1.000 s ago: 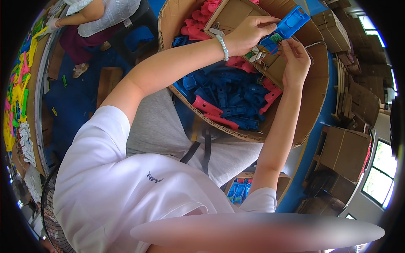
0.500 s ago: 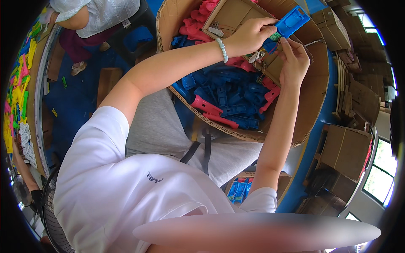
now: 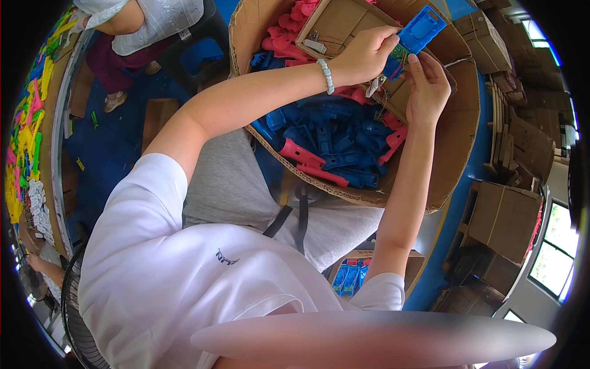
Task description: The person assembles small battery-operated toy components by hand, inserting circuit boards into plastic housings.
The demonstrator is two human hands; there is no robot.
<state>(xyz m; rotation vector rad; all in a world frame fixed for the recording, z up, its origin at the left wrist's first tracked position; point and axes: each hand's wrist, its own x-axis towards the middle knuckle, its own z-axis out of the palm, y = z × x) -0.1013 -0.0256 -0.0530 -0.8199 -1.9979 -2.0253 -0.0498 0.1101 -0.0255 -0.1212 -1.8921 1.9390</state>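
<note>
My left hand (image 3: 370, 54) grips a blue plastic housing (image 3: 423, 29) by its side, with thumb and fingers closed. A small green circuit board (image 3: 399, 53) shows at the housing's lower end. My right hand (image 3: 429, 86) is closed there, its thumb and forefinger pinched at the board's edge; the exact hold is partly hidden. Thin wires and a small white part (image 3: 373, 87) hang below my left hand. Under both hands is a cardboard tray (image 3: 344, 21) with wired pieces in it. It rests in a big cardboard box (image 3: 452, 163).
Blue plastic shells (image 3: 332, 138) and pink shells (image 3: 301, 154) fill the big box. A smaller box (image 3: 415, 270) of blue parts stands by my right elbow. Stacked cartons (image 3: 504, 221) line the right. At left are a table of colourful parts (image 3: 37, 117), another person (image 3: 147, 24) and a fan (image 3: 80, 307).
The blue housing has shifted slightly left and down, and more of the green board shows. My right thumb has moved a little left. At the far left, another person's arm has moved.
</note>
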